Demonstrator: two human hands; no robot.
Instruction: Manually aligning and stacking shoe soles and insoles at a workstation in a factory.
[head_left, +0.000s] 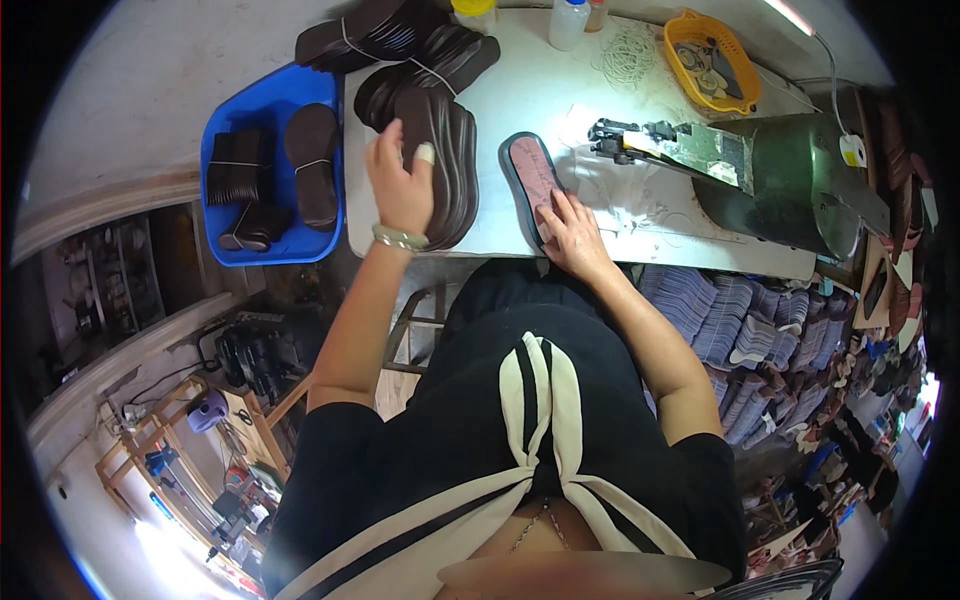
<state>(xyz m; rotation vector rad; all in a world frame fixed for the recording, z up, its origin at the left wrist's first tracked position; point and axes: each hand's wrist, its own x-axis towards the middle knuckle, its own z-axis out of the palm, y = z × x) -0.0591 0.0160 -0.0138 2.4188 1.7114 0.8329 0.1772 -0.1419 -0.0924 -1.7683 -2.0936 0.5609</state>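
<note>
A pink insole-shaped piece (536,170) with dark markings lies on the white table, set inside a dark outsole rim (511,167). My right hand (575,235) rests on its near end, fingers stretched out flat and pressing on top. To the left stands a stack of dark brown shoe soles (448,150), fanned along its right side. My left hand (402,190) is at the left edge of that stack, fingers apart and gripping nothing; a pale bangle circles the wrist. Whether its fingertips touch the soles I cannot tell.
A blue bin (272,255) with tied sole bundles stands left of the table (490,235). More tied bundles (370,35) lie behind the stack. A green sewing machine (770,175) occupies the right, with a yellow basket (745,98) and bottle (568,25) behind. Grey piles (725,320) fill the lower right.
</note>
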